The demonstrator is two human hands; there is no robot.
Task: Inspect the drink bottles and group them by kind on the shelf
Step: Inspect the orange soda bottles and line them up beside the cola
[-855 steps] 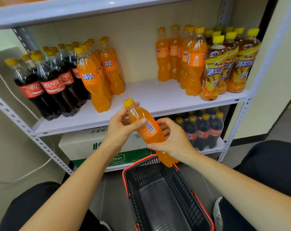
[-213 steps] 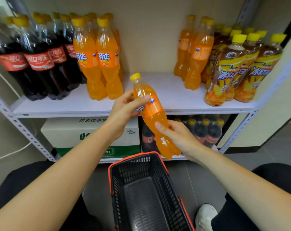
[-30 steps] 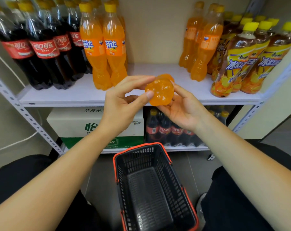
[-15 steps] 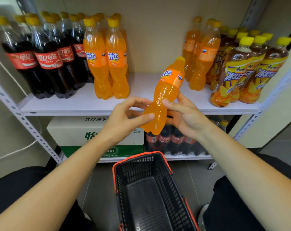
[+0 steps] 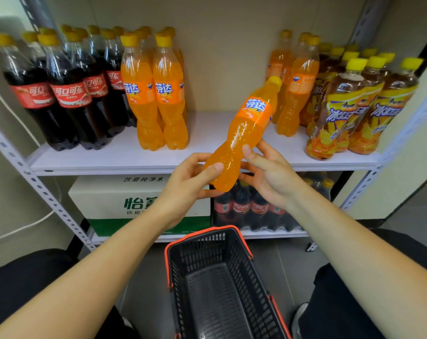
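Observation:
I hold an orange soda bottle point(image 5: 246, 133) with a yellow cap in front of the white shelf point(image 5: 207, 157), tilted with its cap up and to the right. My left hand point(image 5: 185, 187) grips its base from the left, and my right hand point(image 5: 268, 174) grips its lower body from the right. On the shelf stand cola bottles point(image 5: 68, 94) at the left, orange soda bottles point(image 5: 156, 94) beside them, more orange soda bottles point(image 5: 295, 86) right of the middle, and iced tea bottles point(image 5: 354, 106) at the far right.
A black basket with a red rim point(image 5: 222, 285) stands on the floor below my hands, with nothing in it. The lower shelf carries a white and green water carton point(image 5: 134, 201) and a pack of cola bottles point(image 5: 251, 209). My knees flank the basket.
The bottle, seen base-on a second ago, has swung up so its cap points up and right and its label faces me. Both hands keep hold of its lower part.

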